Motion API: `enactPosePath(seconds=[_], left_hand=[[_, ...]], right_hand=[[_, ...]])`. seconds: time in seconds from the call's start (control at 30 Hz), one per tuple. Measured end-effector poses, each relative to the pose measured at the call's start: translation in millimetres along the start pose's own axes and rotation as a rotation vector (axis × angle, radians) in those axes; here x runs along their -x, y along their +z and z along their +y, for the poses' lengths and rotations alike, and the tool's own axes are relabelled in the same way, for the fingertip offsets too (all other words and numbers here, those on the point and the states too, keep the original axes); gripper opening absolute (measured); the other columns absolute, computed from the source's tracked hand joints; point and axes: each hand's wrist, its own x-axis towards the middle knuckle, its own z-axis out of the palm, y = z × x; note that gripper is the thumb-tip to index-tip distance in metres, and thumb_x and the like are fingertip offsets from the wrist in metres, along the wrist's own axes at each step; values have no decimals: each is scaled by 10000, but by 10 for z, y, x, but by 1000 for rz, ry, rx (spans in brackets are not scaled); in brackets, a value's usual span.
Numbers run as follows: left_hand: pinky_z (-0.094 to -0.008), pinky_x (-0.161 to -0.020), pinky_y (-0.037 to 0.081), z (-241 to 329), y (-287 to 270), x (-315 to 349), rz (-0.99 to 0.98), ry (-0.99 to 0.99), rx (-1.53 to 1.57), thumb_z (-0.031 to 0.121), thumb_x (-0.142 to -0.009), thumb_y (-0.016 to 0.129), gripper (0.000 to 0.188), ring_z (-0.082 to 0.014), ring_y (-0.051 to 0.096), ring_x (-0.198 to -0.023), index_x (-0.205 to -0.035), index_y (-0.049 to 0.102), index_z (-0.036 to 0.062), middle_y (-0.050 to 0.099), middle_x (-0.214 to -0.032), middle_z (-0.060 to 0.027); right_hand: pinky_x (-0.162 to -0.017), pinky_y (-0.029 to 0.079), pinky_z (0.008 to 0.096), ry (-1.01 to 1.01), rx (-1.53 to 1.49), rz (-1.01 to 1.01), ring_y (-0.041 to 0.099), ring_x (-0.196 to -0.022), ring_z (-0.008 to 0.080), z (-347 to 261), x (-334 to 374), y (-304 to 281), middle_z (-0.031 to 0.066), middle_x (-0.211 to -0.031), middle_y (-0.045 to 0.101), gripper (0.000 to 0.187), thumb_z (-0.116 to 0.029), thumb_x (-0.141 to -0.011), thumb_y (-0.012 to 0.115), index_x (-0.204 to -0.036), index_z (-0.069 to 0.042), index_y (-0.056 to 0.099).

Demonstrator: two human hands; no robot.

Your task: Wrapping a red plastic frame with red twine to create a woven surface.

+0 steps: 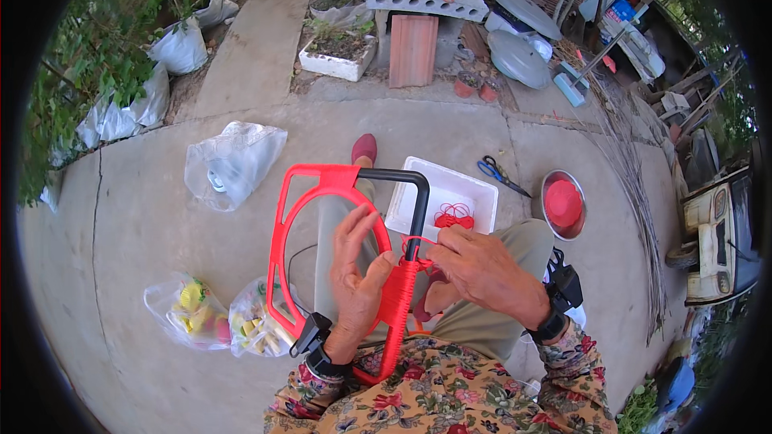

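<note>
A floral top [458, 378] fills the bottom of the head view. Above the lap, a red-and-black frame [336, 177] stretches lengthwise away from the body. Red cord [397, 301] wraps its right-hand bar up to bare black tube [421, 205]. The right hand [484, 275] is nearer that border, just right of it, fingers closed, seemingly pinching the cord. The left hand [354, 269] is open, left of the bar, over the frame's inner ring [294, 233]; whether it touches is unclear.
</note>
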Motion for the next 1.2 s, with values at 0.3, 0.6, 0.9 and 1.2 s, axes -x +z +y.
enactPosePath(seconds=[0.3, 0.6, 0.9, 1.2], left_hand=[[-394, -1019, 327, -90, 59, -17, -308, 105, -104, 33, -761, 666, 326, -278, 502, -1152, -1084, 639, 60, 587, -1162, -141], [-493, -1055, 284, -98, 27, 46, -305, 192, -95, 39, -749, 686, 244, -274, 558, -1103, -990, 648, 59, 648, -988, -110], [-445, -1008, 354, -121, 25, 89, -285, 188, -79, 36, -755, 690, 258, -281, 550, -1119, -1008, 645, 50, 661, -971, -107], [-383, -898, 438, -143, -8, 110, -284, 213, -52, 8, -761, 678, 245, -292, 565, -1080, -1001, 643, 41, 661, -957, -102]], right_hand=[[-696, 435, 368, 24, 58, -51, 516, -848, 246, -33, 61, -53, 79, -867, 470, 166, -73, -760, 599, -921, -45, 567], [-900, 386, 399, 176, 68, 39, 492, -1106, 269, -315, 482, -435, 87, -1196, 521, 144, -62, -764, 622, -904, -36, 600], [-824, 454, 408, 382, -627, 464, 567, -989, 295, -432, 1153, -360, 164, -1237, 521, 176, -197, -868, 634, -915, -32, 593], [-647, 337, 293, -277, -1803, 1369, 410, -745, 152, -190, 2363, -689, 22, -826, 419, 131, 44, -890, 482, -953, -49, 414]])
